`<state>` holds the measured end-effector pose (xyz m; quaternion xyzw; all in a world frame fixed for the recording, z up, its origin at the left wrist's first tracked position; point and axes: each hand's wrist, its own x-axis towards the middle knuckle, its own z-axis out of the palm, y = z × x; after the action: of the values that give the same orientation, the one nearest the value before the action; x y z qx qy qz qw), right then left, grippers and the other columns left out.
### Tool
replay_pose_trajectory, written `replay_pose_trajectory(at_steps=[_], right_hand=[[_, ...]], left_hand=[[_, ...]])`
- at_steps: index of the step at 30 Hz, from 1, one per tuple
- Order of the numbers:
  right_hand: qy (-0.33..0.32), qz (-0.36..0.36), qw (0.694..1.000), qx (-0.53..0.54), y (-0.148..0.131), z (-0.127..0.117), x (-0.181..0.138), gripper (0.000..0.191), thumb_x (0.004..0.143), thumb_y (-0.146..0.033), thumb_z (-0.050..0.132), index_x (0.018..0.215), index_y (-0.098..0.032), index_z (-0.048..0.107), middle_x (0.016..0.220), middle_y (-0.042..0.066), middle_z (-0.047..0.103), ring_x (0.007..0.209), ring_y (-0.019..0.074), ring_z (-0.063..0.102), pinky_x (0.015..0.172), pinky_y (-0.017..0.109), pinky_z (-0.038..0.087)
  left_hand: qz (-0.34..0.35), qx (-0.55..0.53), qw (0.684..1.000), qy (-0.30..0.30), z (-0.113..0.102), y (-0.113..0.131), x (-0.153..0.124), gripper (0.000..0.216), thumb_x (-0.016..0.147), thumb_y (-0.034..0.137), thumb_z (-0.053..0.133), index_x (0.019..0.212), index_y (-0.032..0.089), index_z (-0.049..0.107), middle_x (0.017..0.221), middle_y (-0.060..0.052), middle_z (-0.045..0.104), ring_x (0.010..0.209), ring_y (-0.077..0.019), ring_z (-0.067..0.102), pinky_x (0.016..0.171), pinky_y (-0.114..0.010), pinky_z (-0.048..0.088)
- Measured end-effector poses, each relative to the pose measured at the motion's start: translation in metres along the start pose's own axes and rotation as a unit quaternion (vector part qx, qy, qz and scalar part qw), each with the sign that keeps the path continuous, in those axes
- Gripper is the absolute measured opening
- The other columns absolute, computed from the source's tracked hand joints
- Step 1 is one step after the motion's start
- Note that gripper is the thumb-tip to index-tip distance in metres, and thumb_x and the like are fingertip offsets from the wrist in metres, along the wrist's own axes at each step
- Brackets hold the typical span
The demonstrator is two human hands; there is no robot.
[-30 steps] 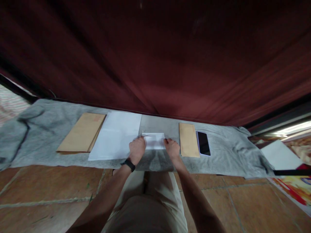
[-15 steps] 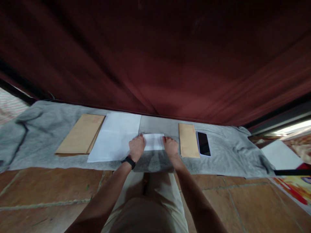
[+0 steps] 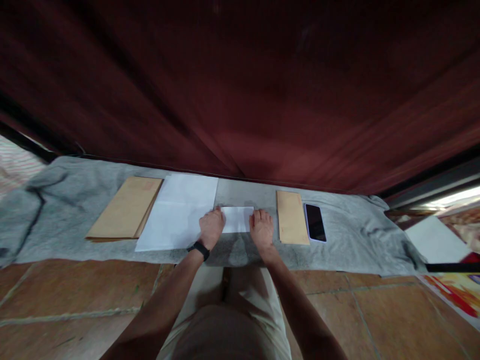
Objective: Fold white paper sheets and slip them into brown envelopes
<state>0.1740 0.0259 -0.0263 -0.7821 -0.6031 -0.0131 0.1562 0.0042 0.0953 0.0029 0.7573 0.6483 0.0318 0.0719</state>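
A folded sheet of white paper (image 3: 237, 220) lies flat on the grey cloth in front of me. My left hand (image 3: 212, 226), with a black watch at the wrist, is closed at the paper's left end, its fingers curled over that edge. At the opposite end my right hand (image 3: 261, 229) rests with its fingers laid out flat on the paper's edge. A stack of larger white sheets (image 3: 176, 215) lies just left of my left hand. To the right of my right hand sits a brown envelope (image 3: 292, 217).
Several brown envelopes (image 3: 125, 207) are stacked at the far left. A phone (image 3: 315, 222) lies beside the single envelope. The grey cloth (image 3: 356, 235) covers the narrow surface, with a dark red curtain (image 3: 240, 100) hanging behind it. Tiled floor (image 3: 82, 285) lies below.
My right hand has loosened from its curled grip on the paper's right end and its fingers now lie flatter. My left hand and the paper have stayed nearly in place.
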Motion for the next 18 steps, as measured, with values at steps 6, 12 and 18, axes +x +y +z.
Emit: replay_pose_trajectory(at_steps=[6,12,18], right_hand=[[0.020,-0.100,0.993,0.057,-0.003,0.020,-0.026,0.044,0.104,-0.028,0.040,0.144,-0.013,0.051,0.151,0.013,0.051,0.140,0.0249,0.045,0.118,0.043,0.033],[0.002,-0.091,0.995,0.051,-0.004,0.022,-0.030,0.047,0.105,-0.029,0.039,0.149,-0.012,0.047,0.155,0.014,0.046,0.144,0.0251,0.042,0.120,0.045,0.030],[0.005,-0.099,0.993,0.058,-0.004,0.021,-0.032,0.048,0.105,-0.027,0.039,0.150,-0.011,0.046,0.157,0.014,0.043,0.147,0.0251,0.037,0.121,0.045,0.029]], left_hand=[[0.003,-0.001,1.000,-0.014,-0.002,-0.001,0.001,0.039,0.101,0.026,0.034,0.121,0.009,0.063,0.092,-0.020,0.072,0.094,-0.0319,0.072,0.076,-0.039,0.052],[0.020,-0.010,0.999,0.024,-0.012,0.004,-0.010,0.037,0.100,0.021,0.035,0.124,0.007,0.059,0.100,-0.019,0.071,0.097,-0.0309,0.070,0.083,-0.041,0.053],[0.231,-0.086,0.967,0.069,0.013,0.014,-0.051,0.040,0.100,0.027,0.041,0.136,0.015,0.055,0.144,-0.016,0.056,0.137,-0.0285,0.049,0.114,-0.046,0.040]])
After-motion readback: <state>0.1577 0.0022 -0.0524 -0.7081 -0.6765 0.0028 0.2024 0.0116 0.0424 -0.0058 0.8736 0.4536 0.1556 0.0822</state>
